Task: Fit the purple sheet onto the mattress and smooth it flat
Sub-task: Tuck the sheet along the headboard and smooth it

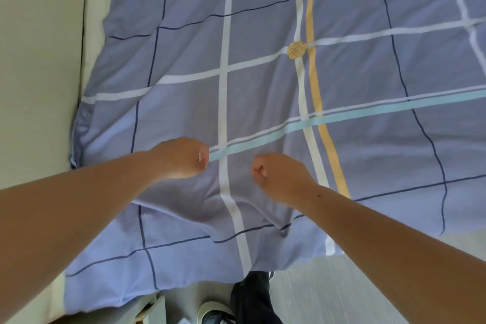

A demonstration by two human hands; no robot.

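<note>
The purple sheet [263,81], checked with white, blue, yellow and dark lines, lies spread over the mattress [93,10], whose pale side shows along the left. Its near edge hangs over the mattress end towards the floor. My left hand [181,159] and my right hand [280,175] are both curled into fists close together on the sheet near that end. Each seems to grip a bunch of the fabric. A raised fold runs across the sheet just below my wrists, and wrinkles fan out from the hands.
A pale wall [36,60] stands tight against the bed's left side. Grey floor [355,284] shows at the lower right. My dark trouser leg [252,294] and a shoe [215,313] are below the sheet's hanging edge, next to a pale furniture edge [152,310].
</note>
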